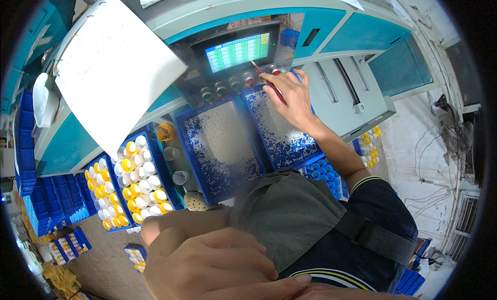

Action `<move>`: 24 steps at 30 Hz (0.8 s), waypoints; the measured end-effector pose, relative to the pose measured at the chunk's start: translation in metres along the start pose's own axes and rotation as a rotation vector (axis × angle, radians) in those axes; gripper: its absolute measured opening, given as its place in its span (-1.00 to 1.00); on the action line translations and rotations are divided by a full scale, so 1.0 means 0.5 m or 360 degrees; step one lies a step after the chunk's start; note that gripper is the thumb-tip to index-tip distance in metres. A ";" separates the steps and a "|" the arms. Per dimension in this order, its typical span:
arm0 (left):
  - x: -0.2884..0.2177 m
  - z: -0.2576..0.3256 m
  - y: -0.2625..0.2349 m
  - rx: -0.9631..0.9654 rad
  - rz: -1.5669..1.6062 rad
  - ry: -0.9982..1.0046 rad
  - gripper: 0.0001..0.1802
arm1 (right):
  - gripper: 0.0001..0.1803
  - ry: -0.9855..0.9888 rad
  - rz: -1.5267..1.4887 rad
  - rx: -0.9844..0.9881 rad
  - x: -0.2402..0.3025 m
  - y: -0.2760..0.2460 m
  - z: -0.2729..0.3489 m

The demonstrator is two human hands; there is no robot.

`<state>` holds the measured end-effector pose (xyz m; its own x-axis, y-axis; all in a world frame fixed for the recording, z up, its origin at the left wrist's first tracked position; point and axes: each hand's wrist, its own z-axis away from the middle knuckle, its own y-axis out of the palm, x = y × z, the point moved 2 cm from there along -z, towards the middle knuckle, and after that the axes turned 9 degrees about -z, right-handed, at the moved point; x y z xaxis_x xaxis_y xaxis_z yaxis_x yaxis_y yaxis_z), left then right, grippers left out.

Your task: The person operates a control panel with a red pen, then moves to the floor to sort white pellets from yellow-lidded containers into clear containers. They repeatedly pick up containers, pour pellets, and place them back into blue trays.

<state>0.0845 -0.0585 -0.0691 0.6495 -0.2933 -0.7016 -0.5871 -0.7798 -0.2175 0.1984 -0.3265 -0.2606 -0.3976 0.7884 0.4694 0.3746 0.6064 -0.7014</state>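
Observation:
My right hand (291, 99) grips a slim dark red pen (274, 88) with a pale tip. That tip lies over the lower edge of a lit touch screen (239, 52) showing a coloured table; whether it touches the glass I cannot tell. Several round green and red buttons (249, 79) run in a row beneath the screen, close to my fingers. Very near the camera, my left hand (217, 264) lies across my body at the bottom, its fingers stretched loosely side by side and nothing visible in them.
Two blue trays (192, 163) of small white pellets stand before the panel. Left of them are blue crates (170, 168) of white and yellow capped bottles, and a perforated scoop (196, 200). A white sheet (116, 67) hangs at upper left; a railed grey platform (346, 106) extends right.

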 end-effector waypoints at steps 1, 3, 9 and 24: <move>0.000 -0.001 -0.001 0.0020 -0.0010 0.0015 -0.45 | -0.71 0.0012 0.0000 0.0011 -0.001 0.002 0.001; 0.001 -0.001 -0.005 0.0092 -0.0034 0.0078 -0.44 | -0.70 -0.0005 0.0006 -0.0013 -0.002 0.002 0.002; 0.011 0.008 -0.005 0.0053 -0.0016 0.0108 -0.42 | -0.69 -0.0056 0.0027 -0.0207 -0.009 -0.032 -0.011; 0.003 0.017 -0.001 0.0203 -0.0118 0.0147 -0.42 | -0.75 -0.0060 -0.0064 -0.0399 0.003 -0.074 -0.041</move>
<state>0.0818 -0.0537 -0.0756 0.7315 -0.2914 -0.6164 -0.5884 -0.7266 -0.3548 0.2009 -0.3454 -0.2230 -0.4456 0.7616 0.4705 0.5518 0.6476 -0.5256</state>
